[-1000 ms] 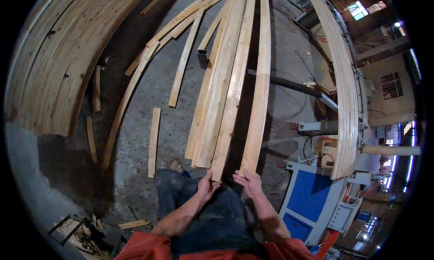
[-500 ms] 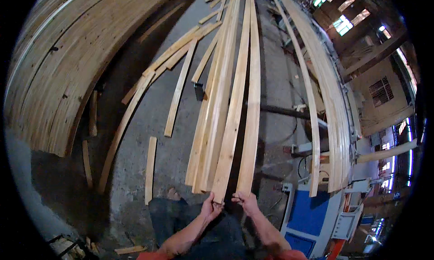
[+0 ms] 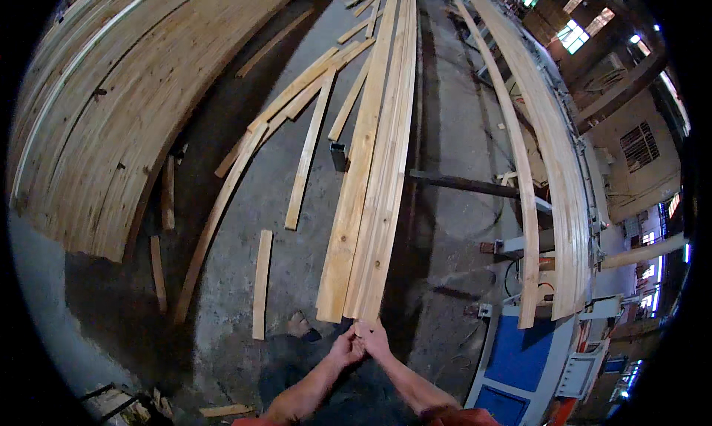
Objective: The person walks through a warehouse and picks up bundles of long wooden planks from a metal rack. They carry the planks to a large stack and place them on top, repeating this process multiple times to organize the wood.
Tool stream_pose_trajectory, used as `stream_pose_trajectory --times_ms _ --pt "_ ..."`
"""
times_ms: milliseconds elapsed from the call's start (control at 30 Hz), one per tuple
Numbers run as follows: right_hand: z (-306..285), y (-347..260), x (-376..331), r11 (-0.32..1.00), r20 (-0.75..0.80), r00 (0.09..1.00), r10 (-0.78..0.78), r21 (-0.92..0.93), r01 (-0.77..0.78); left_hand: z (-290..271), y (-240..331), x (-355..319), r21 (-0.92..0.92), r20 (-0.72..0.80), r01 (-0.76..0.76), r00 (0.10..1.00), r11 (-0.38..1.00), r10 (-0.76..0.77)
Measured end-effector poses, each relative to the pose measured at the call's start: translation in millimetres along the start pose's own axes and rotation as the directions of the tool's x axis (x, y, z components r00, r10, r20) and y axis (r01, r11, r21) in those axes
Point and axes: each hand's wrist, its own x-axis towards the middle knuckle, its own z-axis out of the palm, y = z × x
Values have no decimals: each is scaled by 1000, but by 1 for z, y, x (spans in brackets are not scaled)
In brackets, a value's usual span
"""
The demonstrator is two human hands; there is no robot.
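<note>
A bundle of long pale wooden strips (image 3: 380, 226) runs away from me, its near ends just in front of my body. Along its left side lies a wider, yellower board (image 3: 348, 240) with a few knots. My right hand (image 3: 374, 339) is closed around the near ends of the strips. Close against it, my left hand (image 3: 346, 347) has its fingers curled at the lower edge of those ends. What lies between the left fingers is hidden.
Loose wooden slats (image 3: 308, 159) lie scattered on the concrete floor at left, beyond them a large wood stack (image 3: 89, 144). At right, more long strips (image 3: 567, 255) rest above a blue and white machine (image 3: 517, 352). A dark metal bar (image 3: 463, 181) crosses right of the bundle.
The two separate strips at the right have come together against the others in one bundle. My right hand has moved left, beside my left hand. The view has shifted slightly.
</note>
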Motion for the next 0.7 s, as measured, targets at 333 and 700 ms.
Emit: stream_pose_trajectory --times_ms 333,700 --pt "-40 -3 109 502 390 885 253 730 -465 40 101 -73 967 -238 75 594 242 768" --pt "-25 28 148 442 498 821 279 692 -570 123 114 9 998 7 -49 582 26 813"
